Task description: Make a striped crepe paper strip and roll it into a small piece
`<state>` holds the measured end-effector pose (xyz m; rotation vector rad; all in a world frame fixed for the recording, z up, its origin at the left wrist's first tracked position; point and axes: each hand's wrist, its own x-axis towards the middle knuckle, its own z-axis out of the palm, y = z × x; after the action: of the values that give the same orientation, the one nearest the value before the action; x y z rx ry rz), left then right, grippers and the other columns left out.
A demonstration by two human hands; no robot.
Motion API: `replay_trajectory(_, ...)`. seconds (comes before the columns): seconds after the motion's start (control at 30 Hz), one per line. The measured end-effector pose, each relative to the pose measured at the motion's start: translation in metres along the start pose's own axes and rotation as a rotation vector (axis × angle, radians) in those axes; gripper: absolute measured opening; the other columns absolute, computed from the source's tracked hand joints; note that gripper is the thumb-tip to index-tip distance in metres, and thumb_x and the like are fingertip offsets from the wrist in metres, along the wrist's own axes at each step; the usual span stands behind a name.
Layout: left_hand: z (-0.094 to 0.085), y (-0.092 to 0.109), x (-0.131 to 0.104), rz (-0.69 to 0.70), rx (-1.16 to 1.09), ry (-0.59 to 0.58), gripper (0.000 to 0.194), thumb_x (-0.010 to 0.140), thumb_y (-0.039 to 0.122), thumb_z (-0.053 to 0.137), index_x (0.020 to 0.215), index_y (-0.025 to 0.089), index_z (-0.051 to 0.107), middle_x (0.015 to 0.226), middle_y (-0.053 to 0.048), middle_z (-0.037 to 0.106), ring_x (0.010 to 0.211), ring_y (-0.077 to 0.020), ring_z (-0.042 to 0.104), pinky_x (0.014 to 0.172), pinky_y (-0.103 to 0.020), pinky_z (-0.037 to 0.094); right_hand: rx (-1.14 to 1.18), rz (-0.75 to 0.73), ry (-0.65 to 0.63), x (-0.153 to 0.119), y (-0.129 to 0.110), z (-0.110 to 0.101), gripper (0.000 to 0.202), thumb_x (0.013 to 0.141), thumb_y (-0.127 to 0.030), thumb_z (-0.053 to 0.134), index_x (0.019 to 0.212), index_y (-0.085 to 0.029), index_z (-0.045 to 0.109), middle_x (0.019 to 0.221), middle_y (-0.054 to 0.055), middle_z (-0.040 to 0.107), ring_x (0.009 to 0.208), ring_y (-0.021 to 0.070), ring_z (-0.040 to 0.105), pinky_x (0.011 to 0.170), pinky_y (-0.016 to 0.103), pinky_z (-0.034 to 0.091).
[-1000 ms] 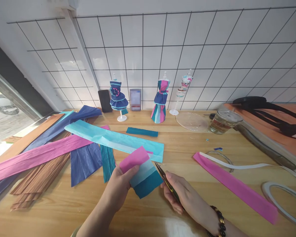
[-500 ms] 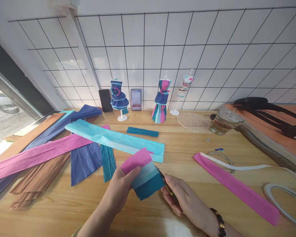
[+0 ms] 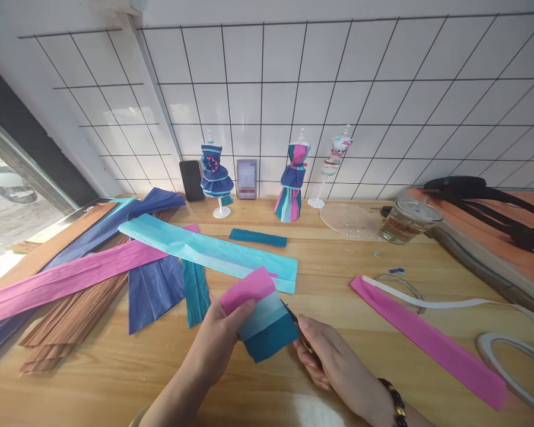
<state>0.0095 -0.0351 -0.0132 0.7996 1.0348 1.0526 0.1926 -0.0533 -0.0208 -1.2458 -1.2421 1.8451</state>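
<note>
- Left hand point(image 3: 225, 332): closed, thumb on top, pinching the banded piece point(image 3: 267, 317) (pink, pale blue, teal) at its left side. Piece is front and centre, tilted, held over the surface point(image 3: 231, 391).
- Right hand point(image 3: 327, 350): fingers curled closed round dark-handled scissors point(image 3: 308, 344), blade at the piece's right edge. Can't tell how far the blades are open. Bead bracelet point(image 3: 396, 397) on that wrist.
- Right side: white tape ring point(image 3: 485, 350) nearest the edge of view, then pink strip point(image 3: 431, 341) lying diagonally, narrow white tape point(image 3: 449, 303) running off from its far end.
- Left side: brown pleated stack point(image 3: 80, 314), blue pleated sheet point(image 3: 153, 296), teal sheet point(image 3: 197, 296). Long pink strip point(image 3: 80, 267) crosses over the brown stack.
- Just beyond the piece: light blue strip point(image 3: 204, 249), slanted, left end over the pink strip.
- Further back: small teal strip point(image 3: 258, 237), flat, by itself.
- Back right: clear disc point(image 3: 349, 220) flat, lidded glass point(image 3: 407, 222) near it.
- Back row, by the tiled wall point(image 3: 285, 101): dark phone point(image 3: 191, 181), blue-dressed form point(image 3: 216, 178), lit phone point(image 3: 247, 179), multicolour-dressed form point(image 3: 291, 184), floral-dressed form point(image 3: 336, 157). Both phones upright.
</note>
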Motion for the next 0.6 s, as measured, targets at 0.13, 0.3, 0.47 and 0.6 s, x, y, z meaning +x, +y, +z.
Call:
replay_trajectory(0.13, -0.0010, -0.0004, -0.0006, -0.006, 0.009, 0.001, 0.023, 0.076, 0.034, 0.063, 0.090, 0.017, 0.069, 0.068, 0.000, 0.060, 0.060, -0.0113, 0.048, 0.055, -0.022, 0.038, -0.004, -0.002, 0.012, 0.0000, -0.0021, 0.0004, 0.049, 0.080, -0.065, 0.036, 0.064, -0.020, 0.037, 0.052, -0.009, 0.028, 0.039, 0.0035, 0.018, 0.037, 0.019, 0.013)
replay_trajectory(0.3, 0.0007, 0.0004, -0.0002, -0.007, -0.013, 0.002, 0.023, 0.075, 0.034, 0.063, 0.087, 0.016, 0.069, 0.066, -0.001, 0.059, 0.058, -0.0114, 0.048, 0.054, -0.022, 0.038, 0.006, 0.004, 0.005, -0.0001, -0.0010, 0.0002, 0.048, 0.080, -0.065, 0.036, 0.064, -0.019, 0.037, 0.052, -0.009, 0.028, 0.040, 0.0035, 0.018, 0.037, 0.020, 0.012)
replay_trajectory(0.47, 0.0012, 0.0008, -0.0003, -0.005, -0.001, 0.003, 0.023, 0.074, 0.035, 0.063, 0.087, 0.016, 0.068, 0.065, -0.001, 0.060, 0.059, -0.0123, 0.049, 0.056, -0.022, 0.038, 0.008, 0.007, 0.026, 0.0004, -0.0010, 0.0007, 0.050, 0.078, -0.067, 0.038, 0.064, -0.020, 0.037, 0.051, -0.009, 0.028, 0.039, 0.0035, 0.018, 0.037, 0.019, 0.012)
replay_trajectory(0.6, 0.0008, -0.0003, 0.0006, -0.004, 0.006, 0.011, 0.021, 0.075, 0.035, 0.063, 0.083, 0.016, 0.068, 0.064, -0.001, 0.059, 0.059, -0.0122, 0.048, 0.055, -0.022, 0.038, 0.023, 0.014, 0.031, 0.0014, -0.0009, 0.0005, 0.049, 0.078, -0.067, 0.038, 0.064, -0.019, 0.038, 0.051, -0.009, 0.027, 0.040, 0.0035, 0.018, 0.037, 0.019, 0.011)
